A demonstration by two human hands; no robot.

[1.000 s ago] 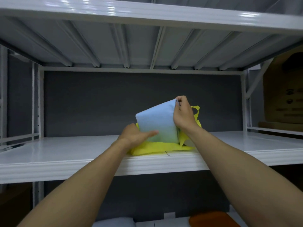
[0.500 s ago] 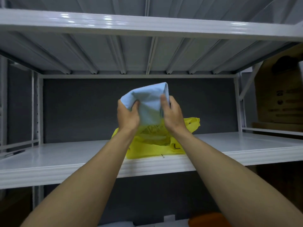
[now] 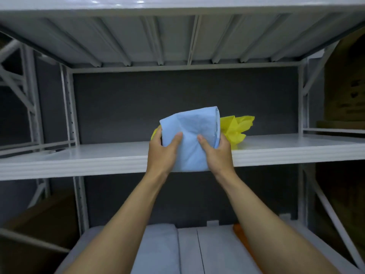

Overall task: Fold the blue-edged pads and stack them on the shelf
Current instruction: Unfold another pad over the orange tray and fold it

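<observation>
A folded light-blue pad (image 3: 189,139) hangs in front of the white shelf board (image 3: 94,157), held upright by both hands. My left hand (image 3: 163,153) grips its left edge with the thumb pressed on the front. My right hand (image 3: 216,153) grips the right edge, where layered blue edges show. Behind the pad a crumpled yellow bag (image 3: 237,127) lies on the shelf, mostly hidden; whether more pads are in it cannot be seen.
The shelf has a dark back wall and white posts (image 3: 69,107) at both sides, with another board overhead. Below lie a folded grey cloth (image 3: 158,250) and an orange item (image 3: 240,234). Brown cardboard boxes (image 3: 347,80) stand to the right.
The pad came up out of the yellow bag, then toward me and down in front of the shelf edge. Both hands now grip its sides. The view tilted downward.
</observation>
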